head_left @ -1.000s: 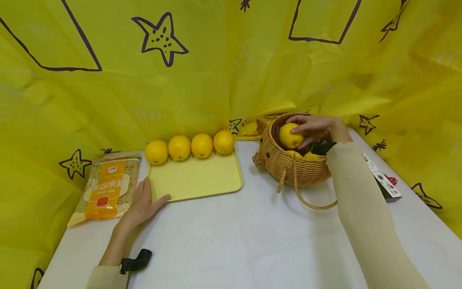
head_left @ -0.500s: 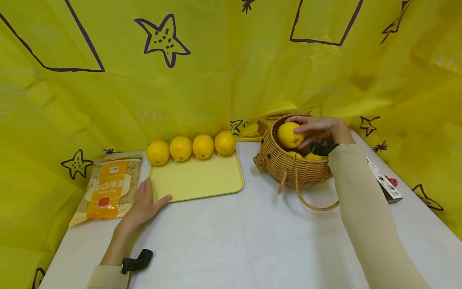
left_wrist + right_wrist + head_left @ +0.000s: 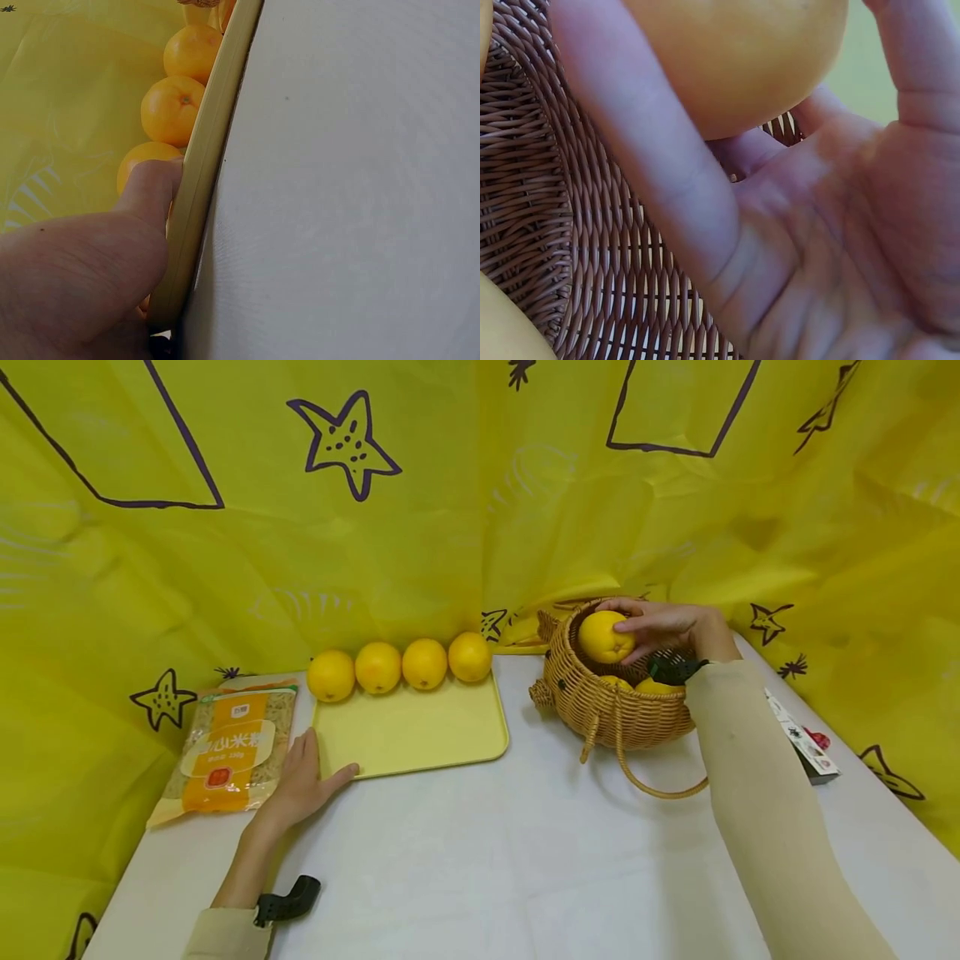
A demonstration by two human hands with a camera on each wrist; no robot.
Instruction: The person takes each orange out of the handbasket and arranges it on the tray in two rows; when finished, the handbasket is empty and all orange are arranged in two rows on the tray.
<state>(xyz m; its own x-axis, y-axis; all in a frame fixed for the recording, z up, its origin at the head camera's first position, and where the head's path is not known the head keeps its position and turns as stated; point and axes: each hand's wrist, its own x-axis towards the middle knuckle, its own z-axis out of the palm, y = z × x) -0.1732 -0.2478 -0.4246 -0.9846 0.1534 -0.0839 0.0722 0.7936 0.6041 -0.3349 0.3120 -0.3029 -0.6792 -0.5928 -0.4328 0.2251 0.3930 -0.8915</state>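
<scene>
In the head view my right hand [image 3: 663,622] grips an orange [image 3: 603,637] at the mouth of the wicker basket [image 3: 633,727], which has an animal snout and eye. The right wrist view shows fingers around the orange [image 3: 757,60], with the woven wall [image 3: 525,172] below. More oranges [image 3: 656,686] lie inside the basket, partly hidden. My left hand [image 3: 300,785] rests at the near left corner of the yellow tray [image 3: 408,731], fingers along its left side and thumb at its front edge. Several oranges [image 3: 378,667] stand in a row along the tray's back edge.
A plastic bag of dry noodles [image 3: 228,747] lies left of the tray. Behind the basket's right side, a flat box [image 3: 806,743] sits partly hidden by my right sleeve. The basket's loop handle [image 3: 660,793] hangs onto the white table. A yellow patterned cloth [image 3: 450,527] hangs behind.
The held orange has risen very slightly and turned a little in my right hand. The whole view has shifted slightly; my left hand stays at the tray corner.
</scene>
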